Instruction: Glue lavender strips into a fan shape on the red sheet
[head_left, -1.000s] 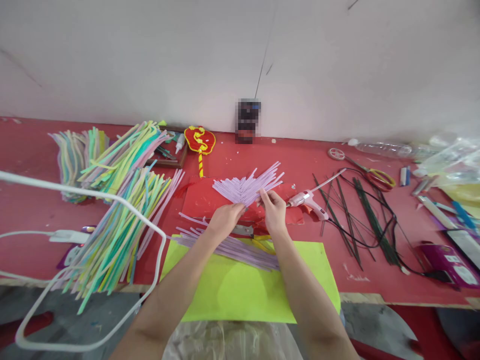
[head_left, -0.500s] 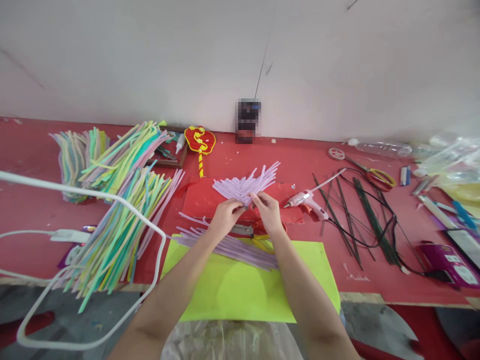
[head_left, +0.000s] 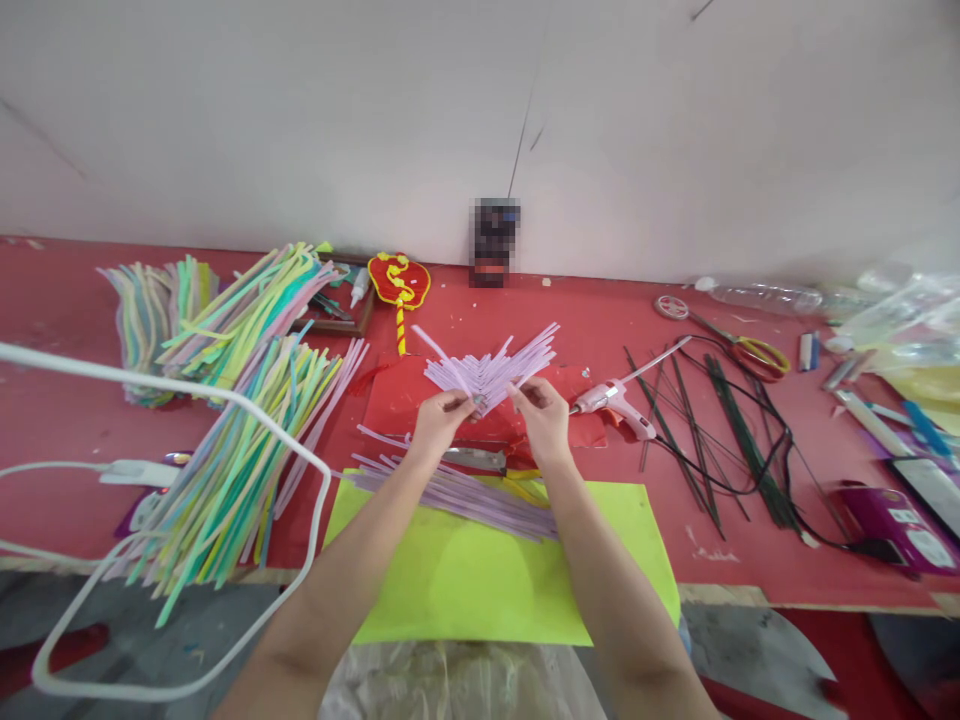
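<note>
Both hands are up at the centre of the table, working the lilac woven paper-strip fan (head_left: 489,368). It lies just beyond the fingertips, over the crumpled red paper sheet (head_left: 397,400), with its pointed end toward the person. Its spine runs straight away from the body and the strips splay out left and right in a V. The left hand (head_left: 439,420) pinches tight on that near point. The right hand (head_left: 541,418) sits level with it, fingers closed narrowly on the fan's lower right edge. Neither hand is nearer; they flank the tip. Loose lilac paper strips (head_left: 450,490) lie behind the wrists, on the far edge of the lime-green paper sheet (head_left: 487,590).
</note>
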